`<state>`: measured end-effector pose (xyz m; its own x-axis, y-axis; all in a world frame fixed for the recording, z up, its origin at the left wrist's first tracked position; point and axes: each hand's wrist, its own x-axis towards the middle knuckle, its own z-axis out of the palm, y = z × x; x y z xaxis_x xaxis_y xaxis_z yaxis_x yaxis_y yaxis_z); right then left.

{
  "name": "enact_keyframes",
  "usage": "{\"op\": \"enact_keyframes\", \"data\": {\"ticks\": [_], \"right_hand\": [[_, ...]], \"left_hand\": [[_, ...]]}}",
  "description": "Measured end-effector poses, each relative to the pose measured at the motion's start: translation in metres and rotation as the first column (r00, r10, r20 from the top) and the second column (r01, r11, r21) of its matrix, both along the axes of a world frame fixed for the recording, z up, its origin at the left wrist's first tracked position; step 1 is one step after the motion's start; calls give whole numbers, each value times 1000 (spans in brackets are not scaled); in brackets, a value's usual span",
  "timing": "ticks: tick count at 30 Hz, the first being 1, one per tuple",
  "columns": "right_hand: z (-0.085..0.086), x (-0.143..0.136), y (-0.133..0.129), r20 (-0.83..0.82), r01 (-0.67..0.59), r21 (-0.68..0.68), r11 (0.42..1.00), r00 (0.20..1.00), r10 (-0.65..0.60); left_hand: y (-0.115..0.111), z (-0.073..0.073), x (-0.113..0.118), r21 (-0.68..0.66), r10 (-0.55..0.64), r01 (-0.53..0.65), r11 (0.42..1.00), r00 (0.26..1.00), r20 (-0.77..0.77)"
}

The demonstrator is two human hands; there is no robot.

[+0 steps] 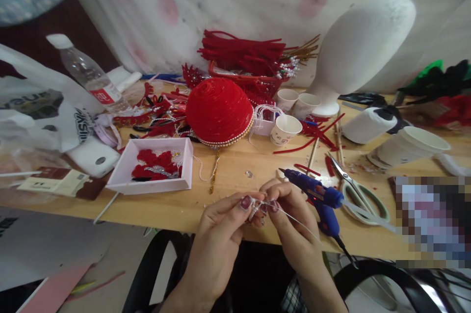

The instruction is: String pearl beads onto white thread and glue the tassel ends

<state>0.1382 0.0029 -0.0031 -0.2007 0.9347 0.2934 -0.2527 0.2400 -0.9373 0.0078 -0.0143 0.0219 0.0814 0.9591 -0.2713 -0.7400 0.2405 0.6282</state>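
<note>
My left hand (222, 227) and my right hand (294, 220) meet at the table's front edge, fingertips nearly touching. Between my left thumb and fingers is a small beaded piece (254, 211), partly hidden by the fingers. My right thumb and finger pinch a thin white thread (296, 220) that trails down over the right hand. Just right of my right hand lies a blue glue gun (312, 188). Behind the hands stands a red dome (219, 112) with a beaded rim and a gold tassel. A white box (149, 188) of red pieces sits to the left.
Scissors (358, 190) lie beyond the glue gun. Paper cups (286, 129), a white thread cone (368, 125) and a white mannequin head (362, 48) stand behind. A red basket (253, 82) holds red stems. At left are a bottle (91, 75) and plastic bags (40, 102).
</note>
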Motion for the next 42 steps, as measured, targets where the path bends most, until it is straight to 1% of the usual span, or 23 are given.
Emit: {"op": "enact_keyframes", "data": {"ticks": [3,6,8,11,13,16,19,21,24,26,28,29,31,32,34,35,37,42], "right_hand": [[-1,1,-1,-80,-61,-109,992,995,53],[2,2,-2,-92,-94,-145,985,992,81],[4,3,-2,-85,-96,-152,984,993,84],[7,5,-3,-46,-72,-140,988,997,66],[7,6,-3,-4,-55,-121,991,998,55],[5,6,-3,55,-32,-88,996,998,37],[1,5,-3,110,37,-21,999,993,-34],[-2,4,-4,165,114,48,992,979,-121],[-5,4,-4,253,228,145,963,932,-259],[-7,5,-4,291,266,184,946,905,-310],[-8,5,-4,312,273,193,942,894,-323],[-8,5,-4,308,257,172,951,903,-300],[-7,3,-4,248,172,57,983,952,-181],[-6,3,-4,190,109,-20,994,976,-104],[-3,1,-4,59,-3,-153,988,998,12],[-2,1,-4,13,-35,-194,980,999,38],[0,0,-4,-28,-55,-237,970,998,50],[-2,2,-3,-39,-67,-268,961,998,59]], "left_hand": [[0,0,0,-8,-34,34,999,999,-9],[0,0,-2,-5,-80,80,997,997,-18],[0,0,-4,9,-105,105,994,993,-45],[-1,-1,-6,27,-131,136,990,981,-143],[-2,-3,-6,40,-132,143,989,971,-200],[-3,-7,-5,70,-137,158,985,962,-237],[-2,-11,-2,96,-153,185,978,951,-269],[-2,-11,0,96,-159,193,977,945,-285],[0,-11,1,80,-169,202,976,937,-305],[1,-10,1,71,-180,212,975,933,-313],[2,-9,0,49,-209,234,971,931,-299],[3,-9,0,33,-226,245,969,932,-282],[4,-9,-1,1,-253,261,965,939,-234],[5,-9,-1,-12,-258,261,965,944,-206],[6,-11,-1,-23,-258,258,966,954,-154],[6,-12,0,-23,-258,258,966,957,-130],[6,-14,0,-23,-260,259,966,962,-79],[5,-17,2,-23,-254,254,967,967,-17]]}}
